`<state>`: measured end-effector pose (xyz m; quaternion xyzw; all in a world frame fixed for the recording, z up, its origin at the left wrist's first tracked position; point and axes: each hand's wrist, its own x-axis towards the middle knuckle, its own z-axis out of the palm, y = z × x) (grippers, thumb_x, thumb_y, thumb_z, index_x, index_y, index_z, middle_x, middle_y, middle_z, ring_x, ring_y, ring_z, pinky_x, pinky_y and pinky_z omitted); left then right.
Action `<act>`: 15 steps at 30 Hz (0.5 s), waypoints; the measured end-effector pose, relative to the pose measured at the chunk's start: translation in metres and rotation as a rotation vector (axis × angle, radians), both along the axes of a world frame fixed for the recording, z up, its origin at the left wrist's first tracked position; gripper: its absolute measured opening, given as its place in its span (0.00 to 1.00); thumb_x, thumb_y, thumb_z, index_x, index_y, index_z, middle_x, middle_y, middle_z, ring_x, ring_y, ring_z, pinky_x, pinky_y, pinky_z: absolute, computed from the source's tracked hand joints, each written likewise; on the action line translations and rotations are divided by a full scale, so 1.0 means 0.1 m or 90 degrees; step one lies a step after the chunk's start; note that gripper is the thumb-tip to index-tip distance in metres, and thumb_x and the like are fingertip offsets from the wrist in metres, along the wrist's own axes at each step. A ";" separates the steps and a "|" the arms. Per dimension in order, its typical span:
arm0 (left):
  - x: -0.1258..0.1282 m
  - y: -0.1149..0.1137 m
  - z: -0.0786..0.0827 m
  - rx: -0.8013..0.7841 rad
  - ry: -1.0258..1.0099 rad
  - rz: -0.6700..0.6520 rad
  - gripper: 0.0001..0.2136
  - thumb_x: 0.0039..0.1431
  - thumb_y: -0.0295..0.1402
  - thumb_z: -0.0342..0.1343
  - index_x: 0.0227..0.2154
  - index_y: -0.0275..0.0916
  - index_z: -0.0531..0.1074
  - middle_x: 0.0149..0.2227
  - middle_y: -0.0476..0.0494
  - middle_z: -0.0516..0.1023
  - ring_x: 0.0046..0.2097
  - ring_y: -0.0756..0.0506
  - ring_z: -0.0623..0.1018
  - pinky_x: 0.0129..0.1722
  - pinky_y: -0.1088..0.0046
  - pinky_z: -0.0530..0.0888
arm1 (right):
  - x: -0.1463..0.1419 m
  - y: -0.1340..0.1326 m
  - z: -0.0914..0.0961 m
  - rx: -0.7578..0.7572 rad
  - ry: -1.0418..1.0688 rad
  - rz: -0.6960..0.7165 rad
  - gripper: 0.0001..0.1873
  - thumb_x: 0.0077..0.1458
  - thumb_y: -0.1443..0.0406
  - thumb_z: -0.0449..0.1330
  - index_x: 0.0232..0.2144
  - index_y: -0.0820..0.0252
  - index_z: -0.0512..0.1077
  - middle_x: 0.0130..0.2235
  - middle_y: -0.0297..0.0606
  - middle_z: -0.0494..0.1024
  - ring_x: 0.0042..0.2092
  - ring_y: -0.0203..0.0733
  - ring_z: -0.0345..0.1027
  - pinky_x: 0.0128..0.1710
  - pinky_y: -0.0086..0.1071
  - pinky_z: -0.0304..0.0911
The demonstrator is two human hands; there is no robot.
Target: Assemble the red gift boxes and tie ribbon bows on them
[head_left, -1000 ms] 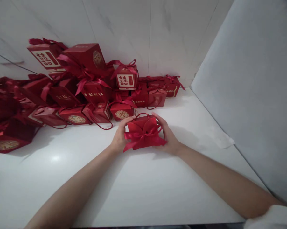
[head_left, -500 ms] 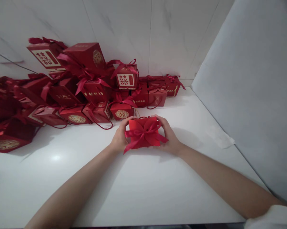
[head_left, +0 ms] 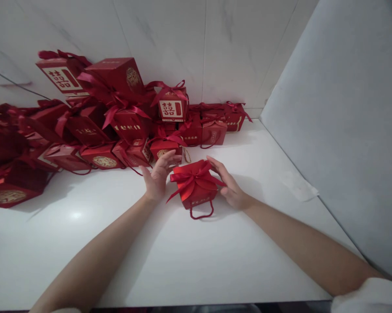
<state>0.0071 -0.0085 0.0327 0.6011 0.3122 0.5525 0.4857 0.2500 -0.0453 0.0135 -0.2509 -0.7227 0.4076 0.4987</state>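
Note:
A red gift box [head_left: 200,193] with a ribbon bow on top stands on the white table [head_left: 183,256], slightly turned, its cord handle [head_left: 201,217] hanging at the front. Just left of it, my left hand [head_left: 159,176] is open, thumb and fingers spread, apart from the box. On the other side, my right hand [head_left: 230,184] is open too, its fingers stretched along the box's right side; whether the fingertips touch it I cannot tell.
Several similar red boxes [head_left: 104,162] are stacked along the tiled wall [head_left: 170,39], from the left edge to behind the box. A white panel [head_left: 346,108] borders the table at right. A pale flat piece [head_left: 302,187] lies beside it.
My left hand has let go and moved left, opening its fingers. The box has turned and tilted, so its front and cord handle now show. My right hand's grip has loosened.

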 end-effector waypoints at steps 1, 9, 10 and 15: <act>-0.01 0.02 0.04 -0.022 -0.011 0.033 0.45 0.56 0.66 0.23 0.50 0.40 0.74 0.48 0.35 0.77 0.52 0.36 0.74 0.54 0.54 0.69 | 0.00 0.00 0.01 0.013 0.024 -0.027 0.40 0.59 0.38 0.48 0.65 0.51 0.53 0.65 0.45 0.59 0.66 0.54 0.53 0.66 0.51 0.49; 0.11 -0.20 0.55 0.156 0.301 0.071 0.08 0.59 0.40 0.60 0.35 0.44 0.80 0.41 0.43 0.79 0.47 0.43 0.76 0.52 0.61 0.71 | -0.01 -0.01 0.05 0.111 -0.013 -0.238 0.17 0.66 0.52 0.47 0.43 0.51 0.72 0.51 0.43 0.73 0.55 0.52 0.66 0.57 0.54 0.60; 0.14 -0.25 0.58 0.153 0.334 0.064 0.08 0.59 0.40 0.60 0.35 0.44 0.80 0.43 0.43 0.78 0.48 0.42 0.76 0.53 0.61 0.70 | -0.01 -0.02 0.05 0.123 -0.023 -0.238 0.18 0.66 0.51 0.47 0.46 0.51 0.72 0.52 0.43 0.72 0.56 0.53 0.65 0.58 0.55 0.60; 0.23 -0.34 0.59 0.111 0.408 0.054 0.09 0.58 0.41 0.60 0.35 0.42 0.78 0.47 0.42 0.75 0.52 0.41 0.74 0.57 0.58 0.68 | 0.01 -0.04 0.05 0.168 -0.085 -0.164 0.24 0.64 0.48 0.49 0.57 0.46 0.67 0.59 0.42 0.65 0.61 0.54 0.60 0.61 0.54 0.58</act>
